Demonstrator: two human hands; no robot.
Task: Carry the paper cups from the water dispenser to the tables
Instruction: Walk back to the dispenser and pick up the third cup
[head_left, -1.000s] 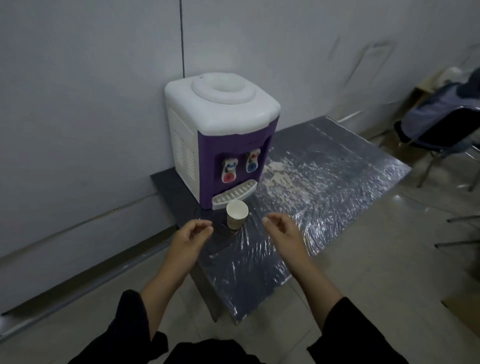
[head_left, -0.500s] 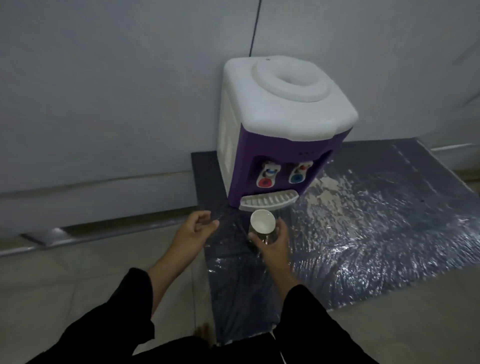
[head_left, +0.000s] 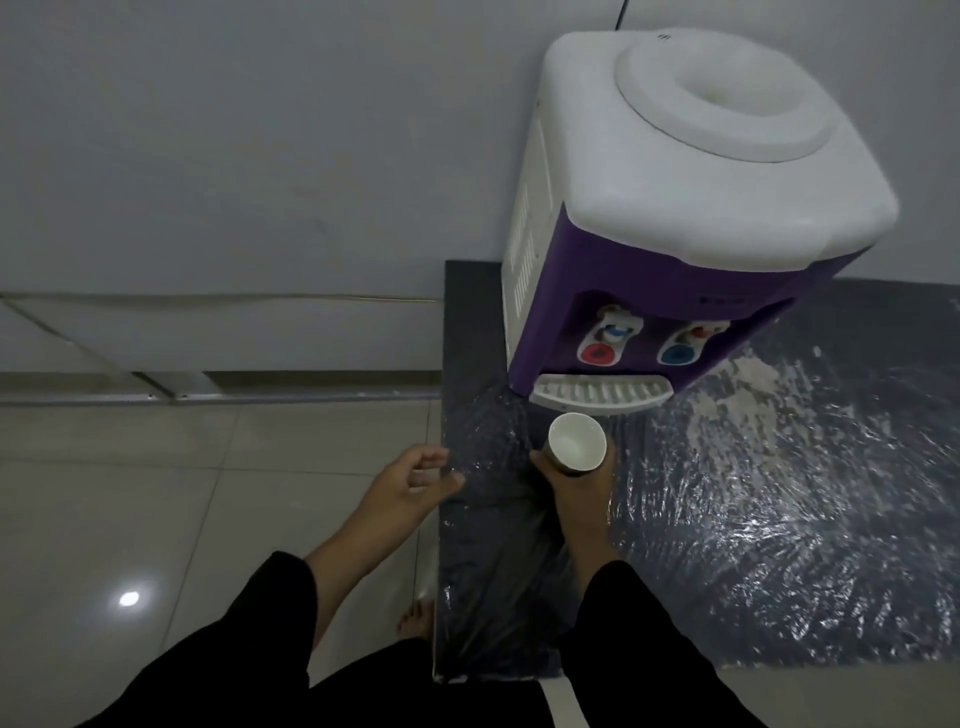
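Note:
A white paper cup (head_left: 576, 443) stands upright just in front of the drip tray of the white and purple water dispenser (head_left: 670, 208). My right hand (head_left: 579, 488) is wrapped around the cup's lower wall from the near side. The cup looks empty inside. My left hand (head_left: 410, 480) hovers a little to the left of the cup, over the table's left edge, fingers loosely curled and holding nothing.
The dispenser sits on a low dark table (head_left: 779, 519) covered in crinkled plastic film, against a grey wall. Pale tiled floor (head_left: 156, 519) lies to the left. A bare foot (head_left: 418, 618) shows beside the table's near left corner.
I have come closer to the dispenser and look down more steeply. My right hand reached the cup and closed around it; my left hand stayed open beside it.

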